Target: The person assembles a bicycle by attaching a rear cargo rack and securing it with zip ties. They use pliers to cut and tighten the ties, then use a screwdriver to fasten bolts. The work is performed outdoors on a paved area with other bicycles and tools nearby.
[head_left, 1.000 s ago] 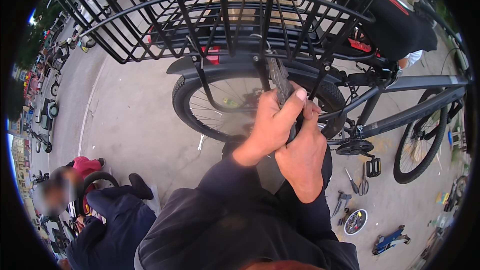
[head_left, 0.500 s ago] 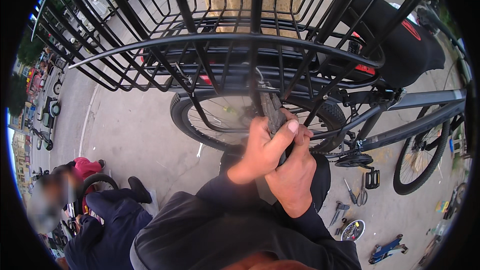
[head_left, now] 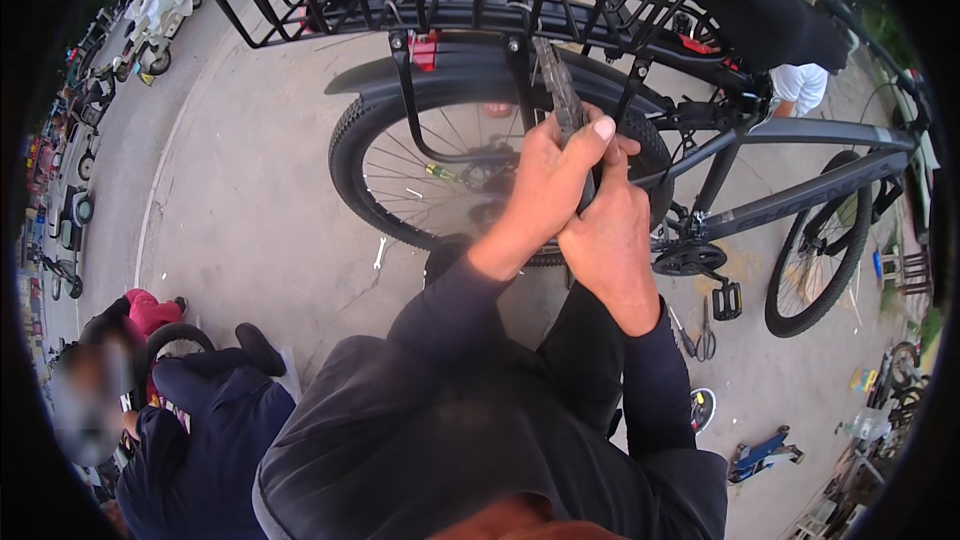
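Both of my hands are closed around a worn, dirty grey pair of pliers (head_left: 562, 92). My left hand (head_left: 543, 175) wraps it from the left, thumb laid across it. Just below and to the right, my right hand (head_left: 615, 240) grips its lower part, which the fingers mostly hide. The pliers' tip points up toward the lower edge of a black wire basket (head_left: 480, 10), close to a thin bent wire (head_left: 520, 12). The basket sits over the rear wheel (head_left: 350, 175) of a dark grey bicycle (head_left: 800, 132). Whether the jaws touch the wire, I cannot tell.
On the ground lie a wrench (head_left: 380, 253), scissors (head_left: 706, 342), a round dish of small parts (head_left: 702, 410) and a blue tool (head_left: 762, 455). A pedal (head_left: 727, 301) sticks out at right. Another person (head_left: 205, 430) crouches at lower left by a wheel.
The basket and bicycle sit higher in the view now, showing more of the rear wheel. My hands have risen in the picture, still closed on the pliers, whose upper end shows more plainly.
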